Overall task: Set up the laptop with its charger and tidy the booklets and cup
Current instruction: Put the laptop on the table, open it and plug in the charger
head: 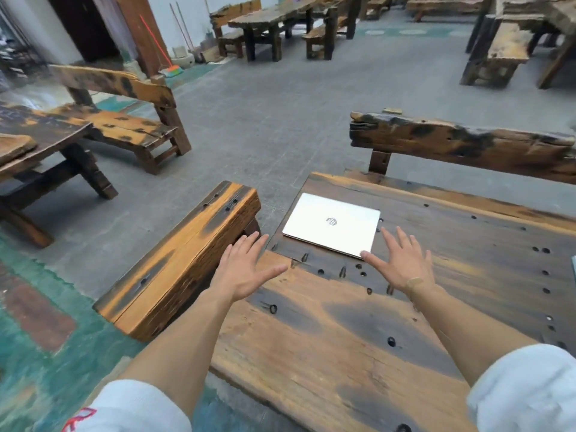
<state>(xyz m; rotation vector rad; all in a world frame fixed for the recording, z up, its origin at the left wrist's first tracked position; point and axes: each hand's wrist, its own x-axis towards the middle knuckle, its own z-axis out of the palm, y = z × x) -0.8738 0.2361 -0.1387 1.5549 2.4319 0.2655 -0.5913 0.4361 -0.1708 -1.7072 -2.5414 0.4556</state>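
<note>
A closed silver laptop (332, 224) lies flat near the far left corner of the rough wooden table (343, 322). My left hand (244, 269) hovers with fingers spread over the table's left edge, a short way left of the laptop and apart from it. My right hand (402, 263) is also spread flat; its thumb tip reaches the laptop's near right corner. Neither hand holds anything. No charger, booklets or cup show clearly in this view.
A thick wooden bench (187, 260) stands along the table's left side. Behind the table runs a bench backrest (461, 141). A pale edge of some object (573, 269) pokes in at the right border. More wooden tables and benches (268, 29) fill the room.
</note>
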